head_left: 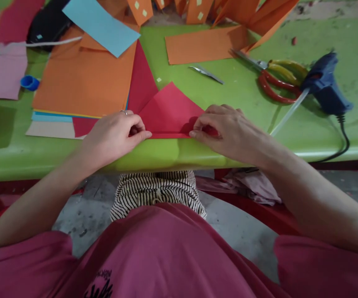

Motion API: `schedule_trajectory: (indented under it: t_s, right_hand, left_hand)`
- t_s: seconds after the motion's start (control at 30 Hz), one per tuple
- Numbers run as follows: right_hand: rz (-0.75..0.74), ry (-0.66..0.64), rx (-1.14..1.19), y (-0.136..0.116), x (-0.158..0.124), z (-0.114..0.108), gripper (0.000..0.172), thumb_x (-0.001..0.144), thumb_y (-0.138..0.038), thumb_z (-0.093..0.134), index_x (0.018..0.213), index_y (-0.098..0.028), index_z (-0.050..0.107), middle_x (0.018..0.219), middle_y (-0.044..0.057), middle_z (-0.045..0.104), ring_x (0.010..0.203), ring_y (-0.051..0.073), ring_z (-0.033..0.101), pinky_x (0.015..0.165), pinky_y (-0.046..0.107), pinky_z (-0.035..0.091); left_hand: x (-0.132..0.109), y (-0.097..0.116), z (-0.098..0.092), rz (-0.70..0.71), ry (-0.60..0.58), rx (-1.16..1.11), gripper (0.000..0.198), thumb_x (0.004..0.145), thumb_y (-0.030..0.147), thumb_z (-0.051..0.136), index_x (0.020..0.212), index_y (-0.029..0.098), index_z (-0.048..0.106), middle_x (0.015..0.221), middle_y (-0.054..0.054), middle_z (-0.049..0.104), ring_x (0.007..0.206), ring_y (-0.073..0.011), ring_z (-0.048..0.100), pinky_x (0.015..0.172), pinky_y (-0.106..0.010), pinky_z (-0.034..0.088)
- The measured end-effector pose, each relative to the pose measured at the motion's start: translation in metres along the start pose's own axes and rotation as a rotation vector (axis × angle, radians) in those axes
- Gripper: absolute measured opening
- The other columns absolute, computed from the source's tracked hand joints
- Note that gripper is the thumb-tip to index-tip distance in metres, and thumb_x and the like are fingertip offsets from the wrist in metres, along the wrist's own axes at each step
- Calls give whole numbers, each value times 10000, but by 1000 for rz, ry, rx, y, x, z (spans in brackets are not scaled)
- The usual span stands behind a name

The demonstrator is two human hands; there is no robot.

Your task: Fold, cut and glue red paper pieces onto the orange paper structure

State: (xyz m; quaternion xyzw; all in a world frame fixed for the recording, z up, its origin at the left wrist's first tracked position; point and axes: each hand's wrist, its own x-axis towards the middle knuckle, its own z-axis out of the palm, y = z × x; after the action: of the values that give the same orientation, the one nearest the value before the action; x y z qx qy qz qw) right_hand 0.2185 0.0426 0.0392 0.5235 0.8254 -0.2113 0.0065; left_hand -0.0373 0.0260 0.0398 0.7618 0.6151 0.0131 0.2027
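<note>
A sheet of red paper (171, 108) lies near the front edge of the green table, its peak pointing away from me. Along its near edge runs a narrow folded strip. My left hand (116, 131), with a ring on one finger, pinches the left end of that strip. At the other end my right hand (225, 129) pinches the strip between thumb and fingers. Another red piece (143, 72) shows behind the sheet, partly under the stack of orange paper (82, 80) at the left.
Scissors with red and yellow handles (279, 80), a blue glue gun (327, 85) and tweezers (206, 74) lie at the right. Orange strips (205, 44) are at the back. A light blue piece (102, 27) rests on the stack; a blue cap (30, 83) is beside it.
</note>
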Motion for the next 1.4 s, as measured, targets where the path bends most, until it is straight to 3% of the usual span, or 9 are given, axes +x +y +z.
schedule_trajectory:
  t_s: [0.1, 0.23, 0.43, 0.57, 0.8, 1.1, 1.4]
  right_hand:
    - [24, 14, -20, 12, -6, 0, 184, 948, -362, 582, 847, -225, 653, 1025, 138, 680, 987, 320, 611, 893, 469, 429]
    - [-57, 108, 40, 27, -18, 8, 274, 943, -476, 599, 819, -234, 639, 996, 113, 678, 950, 297, 613, 879, 449, 444]
    - [-179, 158, 98, 23, -22, 15, 255, 975, -455, 571, 861, -241, 649, 957, 83, 681, 898, 264, 595, 851, 431, 419]
    - [-176, 152, 97, 21, -18, 15, 228, 962, -431, 580, 851, -245, 650, 926, 76, 683, 903, 271, 605, 821, 418, 406]
    - [-124, 95, 90, 21, -16, 13, 226, 937, -420, 590, 805, -243, 633, 877, 63, 666, 843, 249, 605, 757, 383, 404]
    - [-140, 105, 89, 23, -14, 14, 230, 922, -435, 609, 788, -249, 627, 850, 57, 658, 836, 253, 611, 750, 390, 417]
    - [-144, 108, 81, 27, -9, 15, 260, 919, -466, 599, 763, -259, 613, 841, 51, 658, 803, 250, 616, 723, 394, 406]
  left_hand:
    - [-3, 0, -1, 14, 0, 11, 252, 920, 439, 625, 887, 206, 714, 847, -32, 708, 791, -209, 655, 743, -314, 466]
    - [-19, 1, 1, 64, 19, 54, 252, 935, 439, 596, 851, 217, 679, 792, -25, 691, 753, -210, 644, 704, -314, 452]
    - [-41, -2, 8, 170, 63, 23, 210, 972, 384, 555, 843, 234, 626, 744, -5, 659, 686, -187, 610, 688, -313, 458]
    - [-42, -4, 9, 171, 98, 10, 214, 991, 357, 515, 863, 227, 626, 787, -15, 662, 728, -186, 622, 721, -311, 471]
    - [-38, -4, 7, 80, 39, -13, 192, 974, 375, 567, 857, 234, 622, 784, -8, 678, 745, -206, 642, 697, -316, 451]
    - [-45, -14, 8, 115, 78, 13, 148, 969, 318, 540, 855, 231, 577, 818, -26, 673, 805, -222, 652, 771, -351, 476]
    - [-52, -20, 6, 98, 99, -24, 171, 930, 315, 562, 784, 226, 576, 795, -19, 685, 785, -205, 647, 739, -341, 473]
